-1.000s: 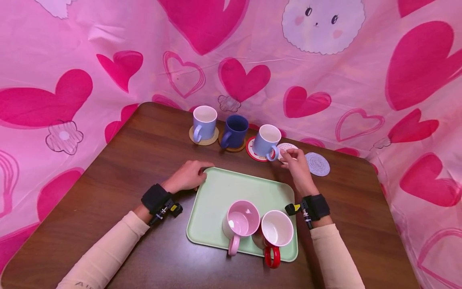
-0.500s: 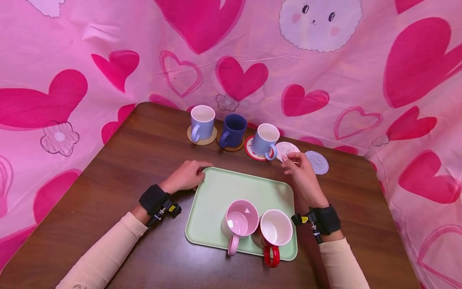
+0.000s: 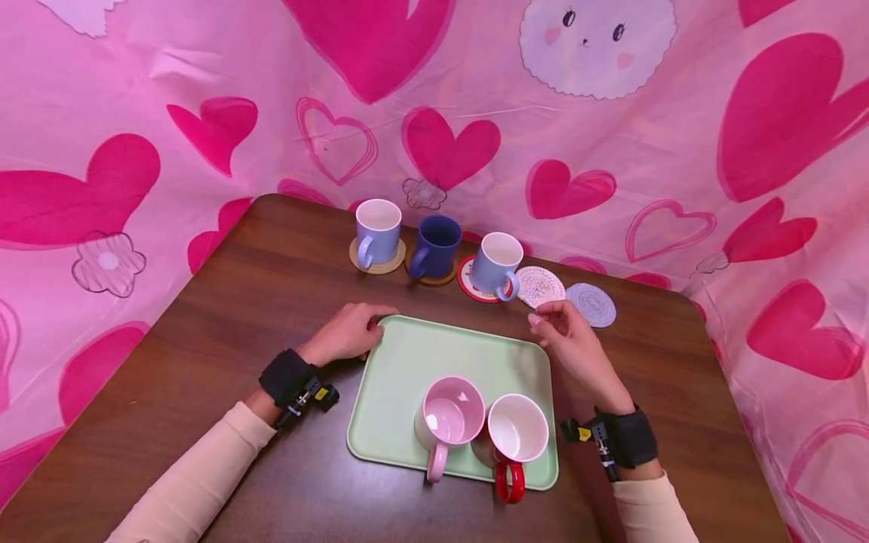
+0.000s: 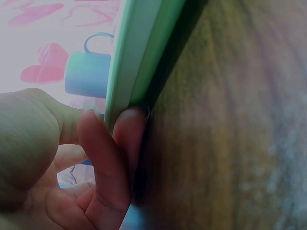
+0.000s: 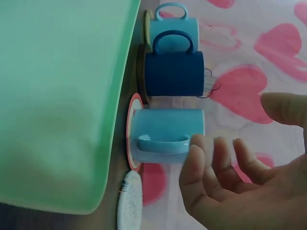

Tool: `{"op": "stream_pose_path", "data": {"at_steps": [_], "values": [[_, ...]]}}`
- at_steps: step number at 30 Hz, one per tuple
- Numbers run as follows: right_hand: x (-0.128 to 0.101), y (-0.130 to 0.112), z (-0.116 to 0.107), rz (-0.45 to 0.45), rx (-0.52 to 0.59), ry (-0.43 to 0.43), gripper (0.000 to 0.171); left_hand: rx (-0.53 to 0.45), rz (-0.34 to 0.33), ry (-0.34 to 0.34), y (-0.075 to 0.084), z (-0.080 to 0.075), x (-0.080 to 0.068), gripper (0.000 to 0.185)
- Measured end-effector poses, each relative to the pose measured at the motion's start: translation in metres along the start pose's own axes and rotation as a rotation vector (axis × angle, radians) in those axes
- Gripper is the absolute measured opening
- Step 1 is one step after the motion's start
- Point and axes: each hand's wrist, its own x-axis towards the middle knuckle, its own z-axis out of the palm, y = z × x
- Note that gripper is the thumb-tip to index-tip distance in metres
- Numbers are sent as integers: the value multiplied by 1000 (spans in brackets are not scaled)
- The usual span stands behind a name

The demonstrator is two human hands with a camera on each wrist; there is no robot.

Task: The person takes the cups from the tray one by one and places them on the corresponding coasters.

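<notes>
Green tray (image 3: 414,354), lower centre, is pinched at its corner by the left hand (image 3: 349,332); a tug could topple its two mugs (image 3: 451,418). Right hand (image 3: 573,343), loosely spread, hovers empty near the white coaster (image 3: 541,286).

table (image 3: 224,317) | green tray (image 3: 434,354) | five coasters (image 3: 591,303), three under mugs (image 3: 378,225)

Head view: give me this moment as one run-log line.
left hand: grips green tray corner | right hand: open, holds nothing, near white coaster | tray: pink mug, red-handled mug
</notes>
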Motion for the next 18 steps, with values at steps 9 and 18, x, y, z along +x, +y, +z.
{"op": "stream_pose_path", "data": {"at_steps": [9, 18], "values": [[-27, -5, 1, -53, -233, -88, 56, 4, -3, 2, 2, -1, -1, 42], [-51, -13, 6, -127, -271, -114, 52, 8, 0, 9, 1, -1, -1, 42]]}}
